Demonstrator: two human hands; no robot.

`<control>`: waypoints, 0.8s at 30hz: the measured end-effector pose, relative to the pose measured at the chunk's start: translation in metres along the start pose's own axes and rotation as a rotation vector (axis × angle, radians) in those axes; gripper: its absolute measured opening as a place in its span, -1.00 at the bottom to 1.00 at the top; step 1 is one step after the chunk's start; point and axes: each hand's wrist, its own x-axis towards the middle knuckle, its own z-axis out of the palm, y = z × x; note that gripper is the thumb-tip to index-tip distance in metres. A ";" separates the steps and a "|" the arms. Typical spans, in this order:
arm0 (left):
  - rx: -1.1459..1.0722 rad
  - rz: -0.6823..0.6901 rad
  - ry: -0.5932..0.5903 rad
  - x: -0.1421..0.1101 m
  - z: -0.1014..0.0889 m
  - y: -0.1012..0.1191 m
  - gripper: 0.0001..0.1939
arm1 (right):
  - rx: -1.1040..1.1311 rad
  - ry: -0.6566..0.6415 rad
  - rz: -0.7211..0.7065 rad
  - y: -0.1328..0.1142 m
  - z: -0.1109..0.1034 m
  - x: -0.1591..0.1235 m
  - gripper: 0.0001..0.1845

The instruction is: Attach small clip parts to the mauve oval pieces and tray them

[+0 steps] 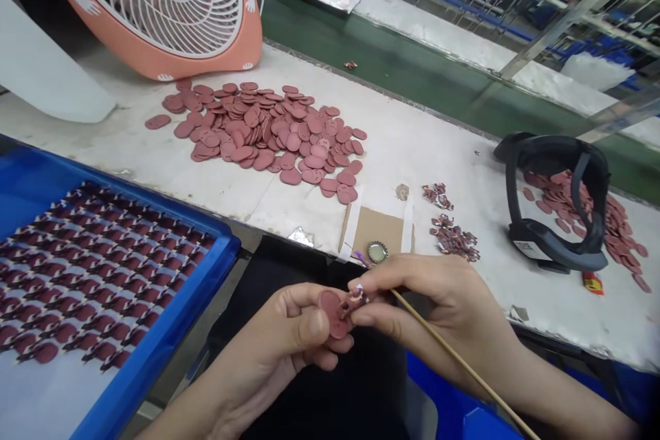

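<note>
Between the thumb and fingers of my left hand [299,330] is a dull-red oval disc [333,309] with small holes. My right hand [427,302] pinches a small painted figurine [355,299] against the disc's face. A thin wooden stick [454,357] is also tucked in my right hand, slanting down to the lower right. Just beyond my fingertips, a metal bottle cap [377,251] rests on a piece of cardboard [381,223] edged with white tape. Small painted pieces [454,237] lie in two little heaps right of the cardboard.
A large pile of red discs [268,130] covers the table's middle, below an orange fan [165,0]. At left, a blue tray [170,350] holds rows of discs with figurines attached. A black headset-like strap frame [557,254] stands right, near more discs [619,220].
</note>
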 end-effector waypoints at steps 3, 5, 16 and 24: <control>-0.005 -0.006 0.024 0.000 0.000 -0.001 -0.70 | -0.029 -0.014 -0.012 -0.002 -0.001 0.000 -0.89; -0.002 -0.013 0.037 0.000 0.001 -0.001 -0.70 | -0.036 -0.020 -0.029 -0.003 -0.002 0.000 -0.89; -0.021 -0.035 0.068 0.005 -0.006 -0.007 -0.70 | -0.010 -0.046 -0.042 -0.004 -0.001 0.002 -0.87; -0.029 -0.055 0.078 0.008 -0.008 -0.010 -0.69 | -0.041 -0.068 -0.047 -0.005 -0.001 0.005 -0.88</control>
